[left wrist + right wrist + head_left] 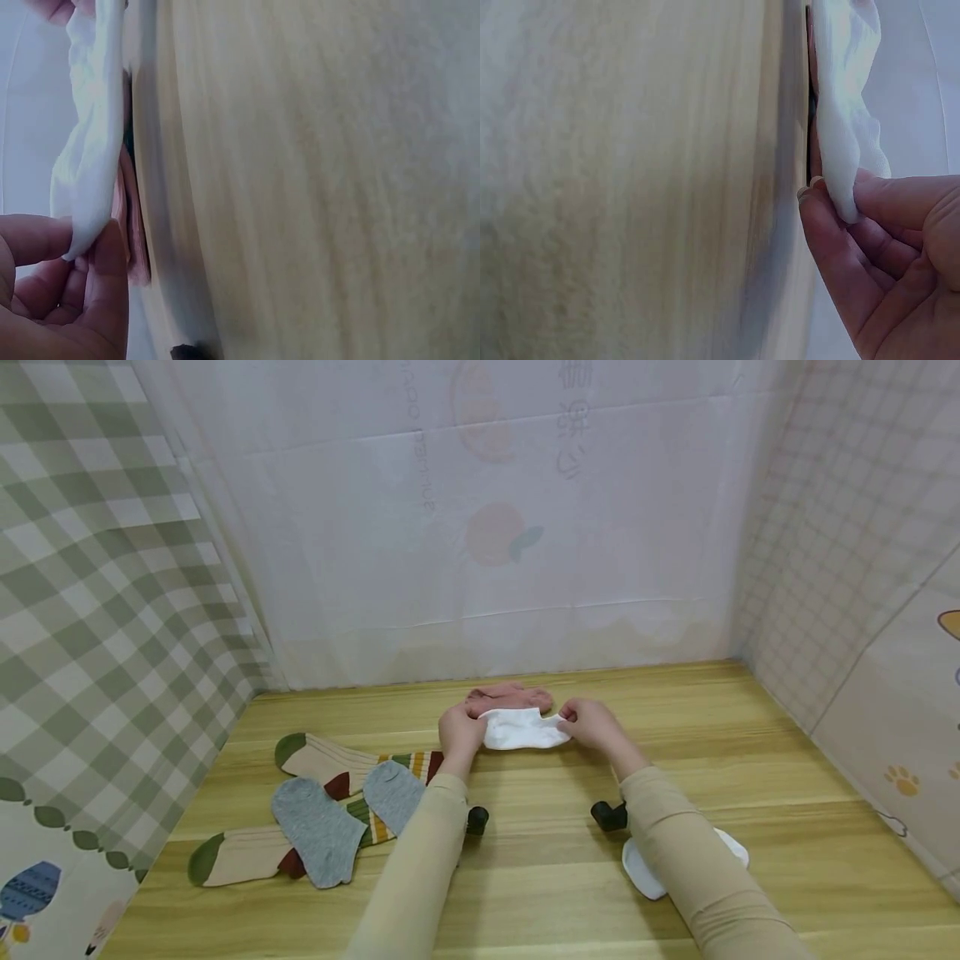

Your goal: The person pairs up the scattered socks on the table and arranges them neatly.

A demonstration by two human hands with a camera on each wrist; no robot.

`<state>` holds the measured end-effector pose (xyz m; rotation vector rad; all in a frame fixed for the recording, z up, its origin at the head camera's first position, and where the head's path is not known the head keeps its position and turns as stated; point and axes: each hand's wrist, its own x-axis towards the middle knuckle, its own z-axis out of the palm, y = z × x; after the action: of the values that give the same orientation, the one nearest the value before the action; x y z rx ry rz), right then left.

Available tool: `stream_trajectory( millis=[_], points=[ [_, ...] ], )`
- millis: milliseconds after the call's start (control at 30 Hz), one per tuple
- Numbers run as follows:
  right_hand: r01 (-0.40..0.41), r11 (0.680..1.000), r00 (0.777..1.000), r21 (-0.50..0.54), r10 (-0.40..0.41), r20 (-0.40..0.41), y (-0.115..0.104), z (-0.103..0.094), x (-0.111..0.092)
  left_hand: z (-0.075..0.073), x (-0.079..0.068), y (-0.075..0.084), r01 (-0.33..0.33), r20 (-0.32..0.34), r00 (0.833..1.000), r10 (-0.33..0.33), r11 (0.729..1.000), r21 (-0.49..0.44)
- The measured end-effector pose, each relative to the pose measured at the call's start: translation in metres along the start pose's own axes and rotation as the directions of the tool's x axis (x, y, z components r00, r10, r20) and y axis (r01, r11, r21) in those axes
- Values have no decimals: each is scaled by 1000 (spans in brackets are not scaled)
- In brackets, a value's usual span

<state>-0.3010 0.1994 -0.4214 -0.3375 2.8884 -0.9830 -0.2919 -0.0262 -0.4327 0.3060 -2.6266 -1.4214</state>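
Observation:
A white ankle sock (523,729) is stretched sideways between my two hands above the wooden table. My left hand (460,732) pinches its left end between thumb and fingers, which the left wrist view shows close up on the white sock (94,142). The other end is pinched by my right hand (592,724); in the right wrist view the thumb and fingers meet on the sock (845,112). Just behind it lie pink socks (510,695), partly covered by the white one and the left hand.
Left on the table (547,877), grey socks (318,831) lie over long striped socks (247,853) with green toes. Another white sock (642,870) lies beneath the right forearm, partly hidden. A white curtain (360,568) hangs behind, and a green checked cloth (112,568) on the left.

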Motion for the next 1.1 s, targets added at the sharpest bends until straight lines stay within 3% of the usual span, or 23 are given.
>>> stream_trajectory(
  millis=[600,1100],
  points=[
    [9,994,998,-105,-2,66,-10,7,5,-11,4,-3,67,54,996,-75,988,141],
    [20,989,997,-147,-9,74,-14,11,7,-17,8,-5,58,75,994,-75,977,207]
  ],
)
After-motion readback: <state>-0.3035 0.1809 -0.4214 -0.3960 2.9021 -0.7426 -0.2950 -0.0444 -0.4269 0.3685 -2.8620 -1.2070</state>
